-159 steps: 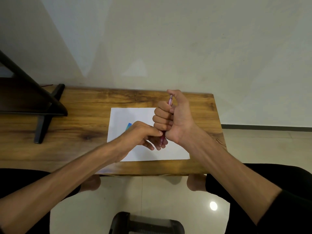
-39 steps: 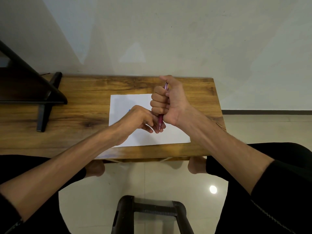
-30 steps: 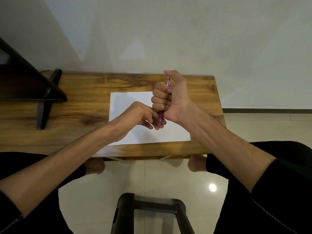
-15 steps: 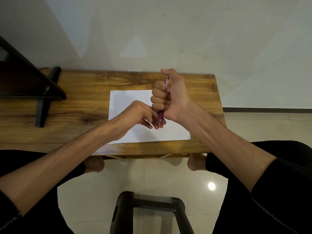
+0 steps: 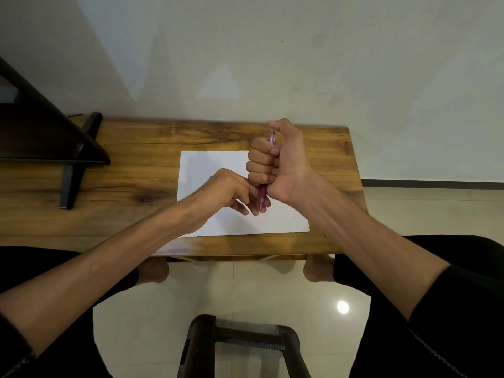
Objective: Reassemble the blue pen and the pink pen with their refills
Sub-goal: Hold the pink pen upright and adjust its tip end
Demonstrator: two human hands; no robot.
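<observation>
My right hand [image 5: 278, 162] is a fist wrapped around the pink pen [image 5: 263, 193], which stands nearly upright above the white paper [image 5: 283, 222]. The pen's top sticks out by my thumb and its dark pink lower end points down. My left hand [image 5: 231, 192] pinches that lower tip with its fingertips. A sliver of the blue pen [image 5: 211, 176] shows on the paper just behind my left hand; the hand hides the remainder.
The paper lies on a wooden table [image 5: 131, 192] against a pale wall. A dark stand with a black foot [image 5: 68, 170] occupies the table's left end. A black stool frame [image 5: 240, 342] sits below on the tiled floor.
Both hands keep the same hold on the pink pen. The camera view has shifted slightly, and more of the blue pen is covered by my left hand than five seconds ago.
</observation>
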